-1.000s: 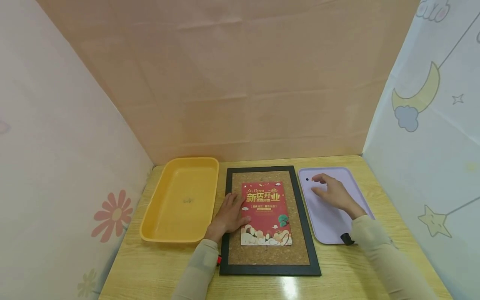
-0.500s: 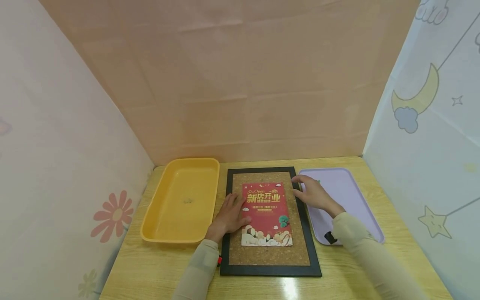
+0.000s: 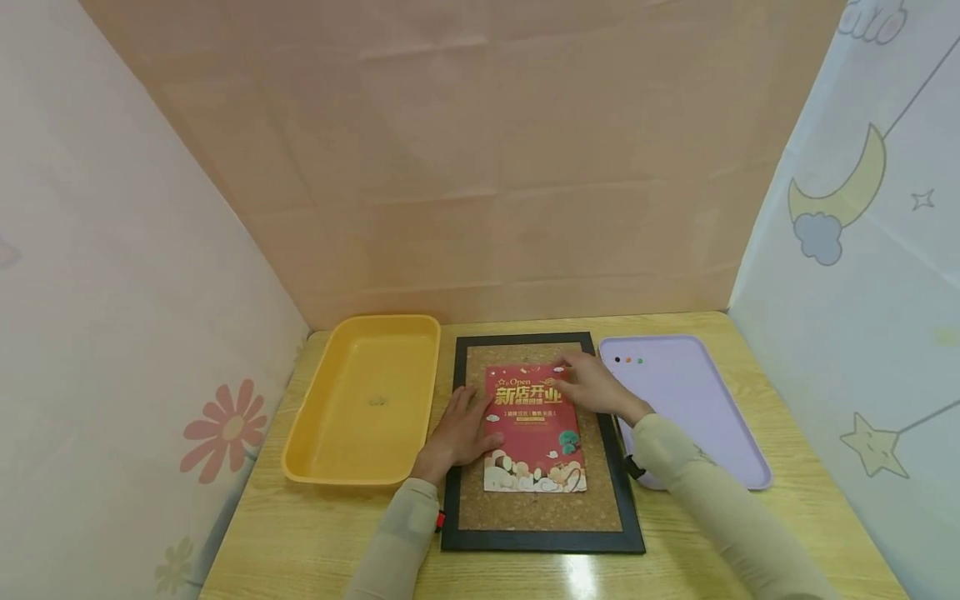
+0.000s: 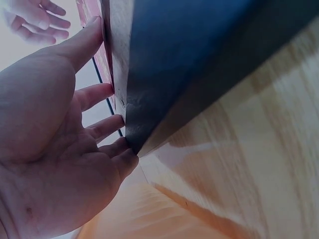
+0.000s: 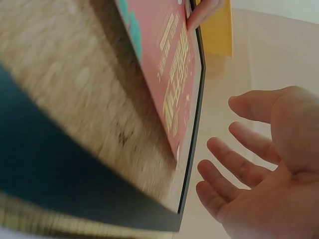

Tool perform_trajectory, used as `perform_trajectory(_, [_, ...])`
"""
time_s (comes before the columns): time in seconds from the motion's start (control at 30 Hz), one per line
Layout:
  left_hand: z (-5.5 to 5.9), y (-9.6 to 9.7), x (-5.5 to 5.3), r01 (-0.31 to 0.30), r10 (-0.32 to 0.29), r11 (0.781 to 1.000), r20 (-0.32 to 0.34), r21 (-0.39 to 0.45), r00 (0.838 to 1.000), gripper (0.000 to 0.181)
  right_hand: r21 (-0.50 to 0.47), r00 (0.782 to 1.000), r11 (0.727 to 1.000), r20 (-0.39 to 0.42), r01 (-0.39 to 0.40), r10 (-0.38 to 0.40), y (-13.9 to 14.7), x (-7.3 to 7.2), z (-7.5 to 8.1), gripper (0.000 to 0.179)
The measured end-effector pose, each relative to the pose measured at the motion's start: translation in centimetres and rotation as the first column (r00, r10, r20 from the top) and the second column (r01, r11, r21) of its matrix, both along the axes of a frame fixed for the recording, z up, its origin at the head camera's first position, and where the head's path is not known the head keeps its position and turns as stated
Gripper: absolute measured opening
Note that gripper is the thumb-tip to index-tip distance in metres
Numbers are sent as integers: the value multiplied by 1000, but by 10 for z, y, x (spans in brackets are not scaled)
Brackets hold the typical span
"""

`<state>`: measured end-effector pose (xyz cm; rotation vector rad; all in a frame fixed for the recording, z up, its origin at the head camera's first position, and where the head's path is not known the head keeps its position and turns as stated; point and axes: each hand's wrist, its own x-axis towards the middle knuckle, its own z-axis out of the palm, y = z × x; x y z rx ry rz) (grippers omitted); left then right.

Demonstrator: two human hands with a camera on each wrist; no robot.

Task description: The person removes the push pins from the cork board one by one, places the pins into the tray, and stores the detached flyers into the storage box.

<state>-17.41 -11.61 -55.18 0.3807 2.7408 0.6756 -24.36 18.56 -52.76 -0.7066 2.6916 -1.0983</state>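
Observation:
A red flyer [image 3: 528, 429] with gold lettering lies on a black-framed cork board [image 3: 540, 512]. My left hand [image 3: 460, 429] rests on the flyer's left edge, fingers spread and thumb over the paper; the left wrist view has its fingertips along the board's edge. Above the flyer's upper right corner is my right hand [image 3: 592, 385], overlapping the corner in the head view. Its fingers [image 5: 239, 159] are loosely bent and the thumb stands apart from them in the right wrist view; nothing shows between them. A small pale dot [image 3: 492, 374] marks the flyer's upper left corner.
To the right of the board, a lilac tray [image 3: 686, 408] carries small round pieces: black [image 3: 617, 360], orange [image 3: 628, 360] and green [image 3: 640, 361]. A yellow bin [image 3: 360, 408] stands at the left. Walls enclose the wooden table [image 3: 315, 533] at the back and sides.
My right hand has moved left from over the lilac tray to the flyer's upper right corner, uncovering the small pieces in the tray. My left hand has stayed on the flyer.

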Motion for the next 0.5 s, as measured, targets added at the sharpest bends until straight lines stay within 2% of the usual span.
perform_trajectory(0.27, [-4,-2,-4,5,-6,1000,14,9,1000,90,-32,998,999,63,-13,15,-23,-7,1,38])
perform_trajectory(0.5, [-11,-4,-7,-2,2,999,12,33,1000,91,14,999,1000,38,-7,6,-40,-16,-2,37])
